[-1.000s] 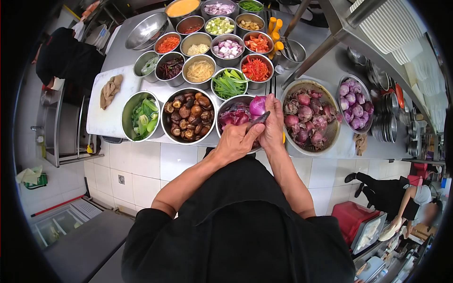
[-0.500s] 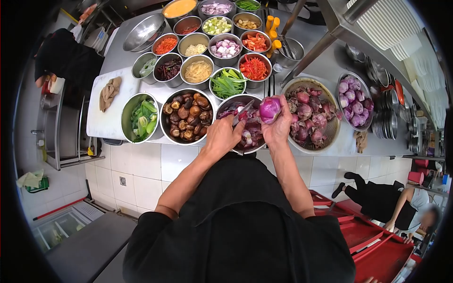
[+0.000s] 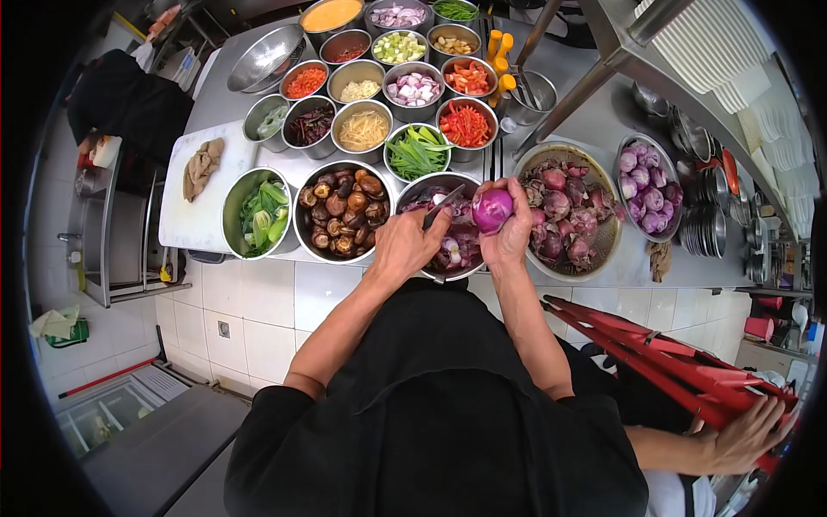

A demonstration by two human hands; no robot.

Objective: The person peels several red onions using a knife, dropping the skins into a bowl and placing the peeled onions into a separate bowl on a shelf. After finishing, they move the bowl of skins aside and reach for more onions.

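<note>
My left hand [image 3: 407,247] is closed around the handle of a small knife [image 3: 446,205], its blade pointing up and right toward the onion. In my right hand [image 3: 511,231] is a peeled, shiny purple onion [image 3: 493,211], gripped by its right side. Blade and onion appear slightly apart. Both hands are over a metal bowl [image 3: 401,196] holding onion skins and peelings. Right of it, a round strainer pan [image 3: 610,250] holds many unpeeled red onions [image 3: 580,215]. Peeled purple onions [image 3: 652,191] fill an oval metal bowl farther right.
Pots of mushrooms [image 3: 341,211] and leafy greens [image 3: 263,215] stand to my left, beside a white cutting board [image 3: 172,226] with a cloth [image 3: 203,170]. Tubs of cut vegetables line the back. Behind me at right, a person's hand [image 3: 748,438] rests on a red folding frame [image 3: 663,358].
The onion has turned slightly in my right hand, and the knife tip has shifted a little right. At lower right, the red frame has swung closer, with a person's arm beside it.
</note>
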